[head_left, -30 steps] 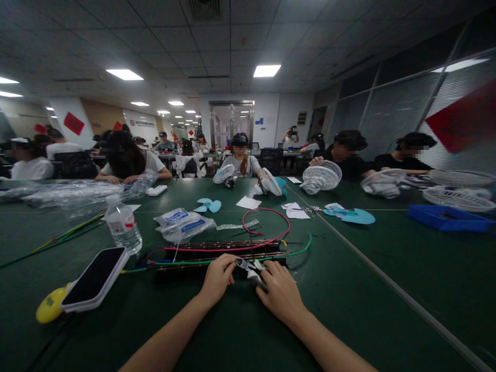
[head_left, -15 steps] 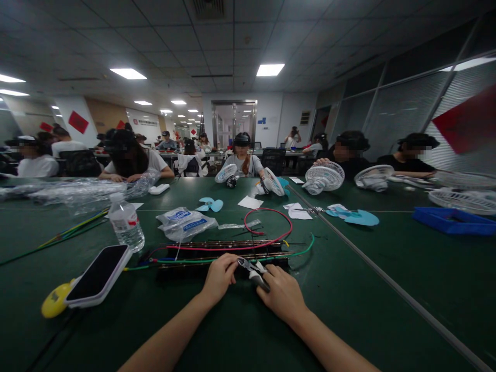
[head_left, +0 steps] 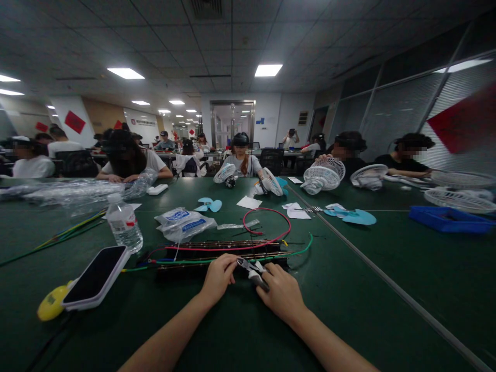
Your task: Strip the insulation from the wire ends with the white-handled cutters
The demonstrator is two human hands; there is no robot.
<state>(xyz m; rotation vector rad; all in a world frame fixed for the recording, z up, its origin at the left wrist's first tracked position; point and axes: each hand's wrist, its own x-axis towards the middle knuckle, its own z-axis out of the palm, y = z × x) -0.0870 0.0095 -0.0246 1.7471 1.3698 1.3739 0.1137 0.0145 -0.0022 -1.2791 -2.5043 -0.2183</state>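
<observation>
- Your right hand wraps its grip around the pliers, just in front of black strips; your left hand presses its fingertips together at the pliers' nose, any piece between them too small to tell.
- Past your hands, a green wire and a looping red wire run along the strips.
- Farther out lies a plastic bag; to your left, a water bottle and smartphone; far right, a blue tray.
- Your worktop is dark green, crossed by a pale seam.
- Opposite, people sit near white fan guards, under lit ceiling panels.
</observation>
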